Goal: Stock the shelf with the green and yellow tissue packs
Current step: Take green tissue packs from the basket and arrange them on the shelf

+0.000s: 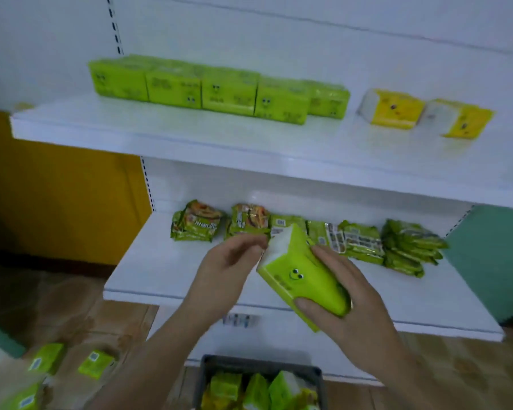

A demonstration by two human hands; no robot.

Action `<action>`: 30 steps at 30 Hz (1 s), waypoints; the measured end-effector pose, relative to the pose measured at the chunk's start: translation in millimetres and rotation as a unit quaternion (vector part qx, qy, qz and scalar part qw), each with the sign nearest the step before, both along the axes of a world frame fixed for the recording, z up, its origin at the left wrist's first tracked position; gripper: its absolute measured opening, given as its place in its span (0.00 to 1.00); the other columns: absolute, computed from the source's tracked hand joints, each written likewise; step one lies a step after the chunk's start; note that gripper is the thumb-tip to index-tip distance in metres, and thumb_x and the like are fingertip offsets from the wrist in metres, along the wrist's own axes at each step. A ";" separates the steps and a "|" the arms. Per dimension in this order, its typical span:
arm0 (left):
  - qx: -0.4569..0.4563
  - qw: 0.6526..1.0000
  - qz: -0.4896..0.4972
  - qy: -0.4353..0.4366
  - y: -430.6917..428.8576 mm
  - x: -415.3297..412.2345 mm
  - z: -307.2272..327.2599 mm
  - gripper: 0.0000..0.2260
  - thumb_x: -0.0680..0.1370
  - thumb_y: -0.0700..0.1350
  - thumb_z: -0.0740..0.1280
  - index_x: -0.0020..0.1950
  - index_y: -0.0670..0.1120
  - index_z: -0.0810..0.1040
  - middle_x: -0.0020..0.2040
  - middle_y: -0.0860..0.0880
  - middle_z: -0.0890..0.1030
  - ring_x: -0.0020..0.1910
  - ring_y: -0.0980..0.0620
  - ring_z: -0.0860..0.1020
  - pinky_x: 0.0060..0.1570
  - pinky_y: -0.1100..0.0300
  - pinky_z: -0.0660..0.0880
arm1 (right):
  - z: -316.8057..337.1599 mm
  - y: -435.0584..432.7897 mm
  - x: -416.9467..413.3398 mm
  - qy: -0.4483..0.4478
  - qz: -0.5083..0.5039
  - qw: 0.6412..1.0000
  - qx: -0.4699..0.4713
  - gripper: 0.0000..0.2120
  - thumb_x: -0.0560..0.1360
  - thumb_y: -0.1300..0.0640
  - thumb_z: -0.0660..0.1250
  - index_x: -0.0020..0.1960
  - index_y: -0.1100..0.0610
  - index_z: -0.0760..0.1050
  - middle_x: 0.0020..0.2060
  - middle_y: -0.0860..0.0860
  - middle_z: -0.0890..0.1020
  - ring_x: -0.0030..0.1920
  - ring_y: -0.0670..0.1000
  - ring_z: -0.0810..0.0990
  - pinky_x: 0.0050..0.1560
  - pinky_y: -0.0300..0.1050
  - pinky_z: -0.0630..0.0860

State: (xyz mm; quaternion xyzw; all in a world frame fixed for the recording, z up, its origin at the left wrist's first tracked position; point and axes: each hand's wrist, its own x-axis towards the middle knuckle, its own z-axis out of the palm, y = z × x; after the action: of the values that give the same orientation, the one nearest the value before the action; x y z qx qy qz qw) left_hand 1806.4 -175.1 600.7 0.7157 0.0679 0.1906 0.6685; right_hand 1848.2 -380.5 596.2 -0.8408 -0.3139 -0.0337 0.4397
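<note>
Above a basket (261, 365) of spare packs, the right hand (338, 300) grips a green tissue pack (296, 270), long axis tilted up toward the upper shelf (190, 137). The left hand (228, 267) pinches its white top end. A smiley face shows; the lettering is too blurred to read.

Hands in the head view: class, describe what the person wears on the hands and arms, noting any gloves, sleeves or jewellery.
The left hand and right hand are bare: no gloves, rings or wristwatch show. The forearms are uncovered down to the picture's lower edge, so no sleeve is in view.
</note>
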 end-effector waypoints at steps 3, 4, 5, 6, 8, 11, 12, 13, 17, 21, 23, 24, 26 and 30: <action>0.047 0.996 -0.006 -0.075 -5.2 9.1 52.0 0.10 0.78 0.37 0.65 0.53 0.50 0.81 0.48 0.54 0.85 0.50 0.57 0.81 0.52 0.66 0.76 | 53.2 -8.9 8.1 -0.076 0.001 0.997 0.027 0.35 0.64 0.31 0.68 0.69 0.34 0.62 0.69 0.33 0.66 0.70 0.39 0.64 0.66 0.42 0.67; 0.044 0.995 -0.009 -0.093 -5.0 13.7 67.7 0.10 0.78 0.38 0.65 0.53 0.51 0.81 0.49 0.54 0.85 0.50 0.57 0.81 0.52 0.66 0.76 | 69.2 -11.8 13.5 -0.102 0.000 0.994 0.032 0.35 0.65 0.33 0.68 0.70 0.35 0.63 0.69 0.34 0.67 0.70 0.39 0.65 0.66 0.41 0.67; 0.044 0.993 -0.007 -0.106 -3.2 19.7 81.1 0.11 0.78 0.38 0.65 0.52 0.53 0.81 0.49 0.55 0.85 0.50 0.57 0.81 0.52 0.66 0.75 | 83.6 -14.5 20.9 -0.125 -0.003 0.992 0.030 0.35 0.66 0.33 0.68 0.70 0.35 0.63 0.69 0.34 0.67 0.70 0.39 0.65 0.66 0.37 0.66; 0.048 0.992 -0.002 -0.117 -1.0 27.1 93.4 0.11 0.78 0.39 0.65 0.52 0.54 0.81 0.49 0.57 0.84 0.51 0.58 0.81 0.52 0.67 0.75 | 96.8 -15.8 29.8 -0.146 -0.008 0.989 0.024 0.34 0.66 0.33 0.68 0.70 0.35 0.63 0.69 0.34 0.66 0.70 0.38 0.64 0.65 0.33 0.64; 0.082 0.988 0.017 -0.128 4.1 45.5 113.1 0.11 0.78 0.40 0.65 0.53 0.56 0.80 0.49 0.59 0.84 0.51 0.60 0.80 0.51 0.69 0.73 | 118.7 -16.0 51.5 -0.167 -0.012 0.986 0.014 0.34 0.66 0.35 0.68 0.70 0.35 0.64 0.70 0.34 0.66 0.70 0.36 0.63 0.66 0.29 0.61; 0.160 0.978 0.055 -0.120 14.1 79.3 133.7 0.10 0.79 0.43 0.65 0.56 0.55 0.80 0.53 0.60 0.82 0.50 0.64 0.78 0.48 0.75 0.70 | 145.8 -12.3 92.8 -0.198 -0.022 0.980 -0.031 0.34 0.66 0.38 0.71 0.70 0.35 0.63 0.71 0.37 0.65 0.70 0.39 0.62 0.68 0.36 0.58; 0.191 0.973 0.069 -0.113 17.9 91.8 138.4 0.10 0.79 0.44 0.64 0.58 0.55 0.79 0.54 0.60 0.81 0.51 0.63 0.78 0.50 0.74 0.71 | 153.6 -10.6 109.2 -0.208 -0.023 0.976 -0.062 0.35 0.67 0.39 0.72 0.71 0.37 0.62 0.71 0.38 0.64 0.70 0.41 0.62 0.69 0.38 0.58; 0.227 0.965 0.082 -0.104 21.9 104.7 142.2 0.11 0.79 0.45 0.64 0.59 0.55 0.78 0.56 0.60 0.80 0.53 0.61 0.77 0.54 0.71 0.71 | 160.5 -9.0 126.9 -0.213 -0.026 0.972 -0.094 0.35 0.69 0.41 0.73 0.71 0.38 0.62 0.72 0.40 0.64 0.71 0.43 0.61 0.70 0.39 0.57; 0.387 0.914 0.105 -0.059 31.7 155.4 152.5 0.16 0.79 0.48 0.62 0.67 0.54 0.73 0.67 0.57 0.73 0.65 0.58 0.70 0.63 0.63 0.65 | 174.6 -2.5 198.2 -0.197 -0.037 0.965 -0.170 0.34 0.70 0.44 0.72 0.73 0.44 0.63 0.73 0.47 0.64 0.72 0.51 0.61 0.70 0.42 0.55; 0.542 0.832 0.112 -0.033 35.9 206.4 155.4 0.23 0.79 0.48 0.62 0.74 0.50 0.64 0.74 0.52 0.65 0.74 0.52 0.60 0.70 0.60 0.55 | 171.9 9.4 253.7 -0.166 -0.024 0.962 -0.214 0.37 0.67 0.41 0.73 0.73 0.46 0.64 0.73 0.50 0.65 0.72 0.52 0.62 0.70 0.39 0.54; 0.586 0.802 0.113 -0.011 38.7 229.8 152.1 0.26 0.79 0.50 0.61 0.76 0.51 0.59 0.76 0.52 0.61 0.76 0.52 0.55 0.73 0.59 0.51 | 166.8 17.5 274.9 -0.173 -0.015 0.960 -0.218 0.37 0.65 0.39 0.69 0.72 0.47 0.66 0.72 0.51 0.67 0.73 0.53 0.62 0.70 0.40 0.53; 0.598 0.793 0.116 -0.007 39.7 238.3 149.2 0.26 0.78 0.50 0.61 0.76 0.51 0.59 0.76 0.52 0.60 0.76 0.52 0.54 0.73 0.58 0.50 | 163.6 21.6 283.6 -0.191 -0.012 0.957 -0.219 0.37 0.64 0.37 0.66 0.72 0.47 0.67 0.72 0.51 0.68 0.73 0.53 0.62 0.71 0.41 0.53; 0.606 0.786 0.124 -0.014 41.0 249.2 141.6 0.26 0.78 0.49 0.61 0.75 0.51 0.62 0.75 0.52 0.64 0.75 0.51 0.58 0.72 0.58 0.50 | 159.6 29.4 297.5 -0.234 -0.016 0.946 -0.224 0.39 0.63 0.33 0.59 0.71 0.46 0.68 0.70 0.48 0.70 0.74 0.54 0.61 0.73 0.48 0.56; 0.592 0.789 0.152 -0.064 40.9 255.7 126.7 0.24 0.72 0.47 0.60 0.69 0.48 0.72 0.67 0.50 0.74 0.68 0.47 0.69 0.69 0.55 0.60 | 164.8 44.0 310.4 -0.259 -0.018 0.925 -0.276 0.39 0.62 0.33 0.54 0.73 0.41 0.62 0.72 0.42 0.66 0.71 0.51 0.60 0.68 0.48 0.56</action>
State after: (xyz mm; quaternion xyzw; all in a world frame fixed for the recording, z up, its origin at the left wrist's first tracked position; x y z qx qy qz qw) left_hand 2062.1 -134.2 727.4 0.9380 0.0069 0.3375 0.0793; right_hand 2158.6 -336.5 761.0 -0.8962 -0.3988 -0.1705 0.0932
